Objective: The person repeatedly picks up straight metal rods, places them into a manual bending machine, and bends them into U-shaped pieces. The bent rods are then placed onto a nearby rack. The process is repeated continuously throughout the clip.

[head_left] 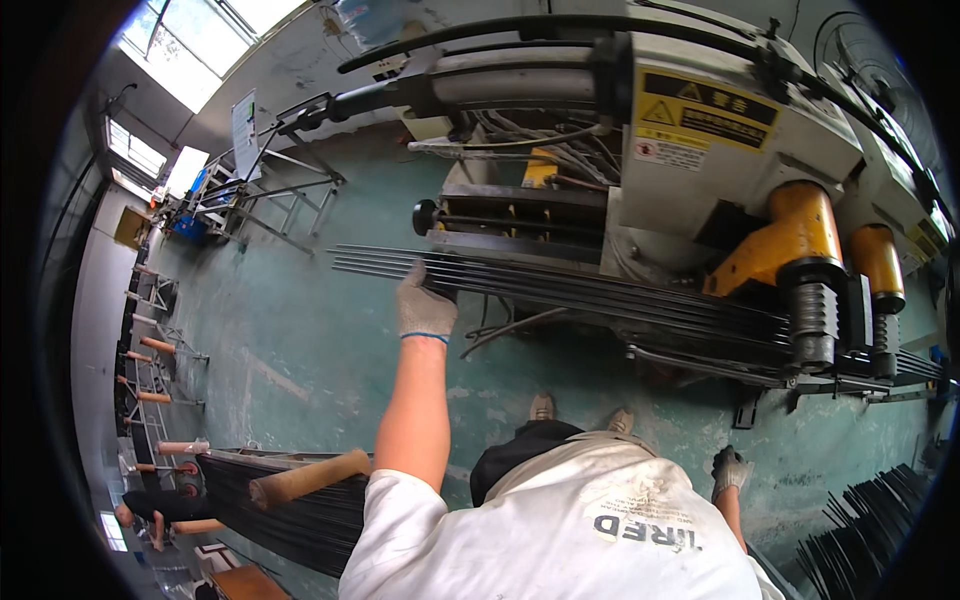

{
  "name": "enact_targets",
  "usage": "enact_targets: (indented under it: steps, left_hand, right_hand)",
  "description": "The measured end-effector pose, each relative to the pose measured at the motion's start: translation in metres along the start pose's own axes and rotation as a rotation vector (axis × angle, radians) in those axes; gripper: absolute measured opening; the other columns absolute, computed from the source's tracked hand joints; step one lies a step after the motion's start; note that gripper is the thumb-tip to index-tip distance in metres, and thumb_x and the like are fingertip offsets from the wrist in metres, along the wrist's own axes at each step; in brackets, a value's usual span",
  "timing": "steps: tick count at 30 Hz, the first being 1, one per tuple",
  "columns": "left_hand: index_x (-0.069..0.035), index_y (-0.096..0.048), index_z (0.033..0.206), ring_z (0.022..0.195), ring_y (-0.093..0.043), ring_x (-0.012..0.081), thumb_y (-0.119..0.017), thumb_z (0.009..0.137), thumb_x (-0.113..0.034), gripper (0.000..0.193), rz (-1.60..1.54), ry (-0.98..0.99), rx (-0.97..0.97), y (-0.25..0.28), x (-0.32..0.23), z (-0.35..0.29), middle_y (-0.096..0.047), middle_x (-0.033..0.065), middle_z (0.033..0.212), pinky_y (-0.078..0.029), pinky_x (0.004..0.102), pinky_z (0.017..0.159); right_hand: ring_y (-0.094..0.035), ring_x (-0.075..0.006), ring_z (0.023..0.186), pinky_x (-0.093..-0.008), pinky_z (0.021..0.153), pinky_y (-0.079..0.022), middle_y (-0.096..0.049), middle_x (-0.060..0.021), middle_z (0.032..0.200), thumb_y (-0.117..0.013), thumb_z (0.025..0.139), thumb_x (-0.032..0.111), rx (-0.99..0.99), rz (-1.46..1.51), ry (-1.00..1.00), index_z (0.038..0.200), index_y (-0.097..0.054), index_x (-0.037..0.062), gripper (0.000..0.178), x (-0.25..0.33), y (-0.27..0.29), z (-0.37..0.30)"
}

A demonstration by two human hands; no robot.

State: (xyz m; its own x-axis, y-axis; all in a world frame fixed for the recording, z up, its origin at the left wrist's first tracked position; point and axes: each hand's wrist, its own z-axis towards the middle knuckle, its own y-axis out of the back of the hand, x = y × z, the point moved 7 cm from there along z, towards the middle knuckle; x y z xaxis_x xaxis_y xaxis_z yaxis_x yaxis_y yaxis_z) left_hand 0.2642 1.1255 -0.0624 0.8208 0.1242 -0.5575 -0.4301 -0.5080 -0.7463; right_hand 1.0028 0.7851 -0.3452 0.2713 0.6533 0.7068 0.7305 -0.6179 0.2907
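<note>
My left hand (427, 305), in a pale knit glove with a blue cuff edge, is closed around the near ends of several long, thin black rods (560, 287). Its thumb lies over them, and the other fingers are mostly hidden. The rods run side by side to the right, past the machine's orange-capped spring columns (812, 315), with their left tips sticking out beyond my hand. Low at my right side hangs my right hand (732, 470), gloved with a dark palm. Its fingers look loosely apart, with nothing seen in them.
A large grey machine (730, 120) with a yellow warning label fills the upper right. Black rods are piled at the lower right (870, 530). A rack (290, 510) of dark rods with brown rollers stands lower left. Another person (165, 505) bends beyond it. A metal frame (290, 190) stands far left.
</note>
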Motion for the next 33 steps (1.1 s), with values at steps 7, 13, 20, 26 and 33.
enact_targets:
  steps: [7,13,20,26,33]
  left_hand:
    - [0.000,-0.064,0.127,0.120,-0.071,0.0387,-0.048,0.118,-0.026,0.032,-0.012,-0.125,-0.040,0.061,-0.151,0.100,-0.073,0.0181,0.122,-0.059,0.0529,0.109]
    - [-0.016,-0.056,0.143,0.121,-0.070,0.0421,-0.059,0.114,-0.014,0.029,0.010,-0.190,-0.094,0.095,-0.189,0.123,-0.066,0.0207,0.139,-0.061,0.0598,0.103]
    - [-0.014,-0.058,0.145,0.119,-0.071,0.0402,-0.054,0.117,-0.022,0.029,0.208,-0.124,0.075,0.079,-0.182,0.097,-0.072,0.0190,0.135,-0.061,0.0615,0.103]
    - [-0.021,-0.048,0.158,0.122,-0.070,0.0374,-0.056,0.117,-0.025,0.043,0.089,-0.195,-0.041,0.103,-0.203,0.116,-0.068,0.0155,0.136,-0.060,0.0615,0.102]
    - [-0.019,-0.055,0.151,0.119,-0.071,0.0340,-0.054,0.118,-0.029,0.035,0.137,-0.170,0.014,0.083,-0.194,0.095,-0.070,0.0158,0.133,-0.061,0.0580,0.101]
  right_hand:
    - [-0.053,-0.0128,0.053,-0.0333,0.047,-0.038,-0.064,-0.0006,0.072,-0.068,0.107,0.031,0.015,0.013,-0.041,0.098,-0.069,0.0076,0.025,-0.068,-0.043,-0.018]
    - [-0.062,-0.0139,0.065,-0.0323,0.059,-0.048,-0.073,-0.0050,0.081,-0.074,0.103,0.029,0.070,-0.219,0.079,0.112,-0.076,-0.0007,0.031,-0.057,-0.120,-0.115]
    - [-0.063,-0.0145,0.067,-0.0331,0.060,-0.048,-0.073,-0.0044,0.082,-0.072,0.104,0.030,0.069,-0.339,0.081,0.108,-0.075,0.0012,0.029,-0.050,-0.127,-0.142]
    - [-0.061,-0.0143,0.066,-0.0324,0.058,-0.047,-0.073,-0.0048,0.084,-0.070,0.105,0.028,0.033,-0.258,0.101,0.109,-0.075,0.0006,0.028,-0.034,-0.129,-0.138]
    - [-0.062,-0.0142,0.066,-0.0323,0.057,-0.048,-0.073,-0.0048,0.083,-0.070,0.105,0.028,0.063,-0.285,0.100,0.109,-0.075,-0.0012,0.030,-0.041,-0.136,-0.148]
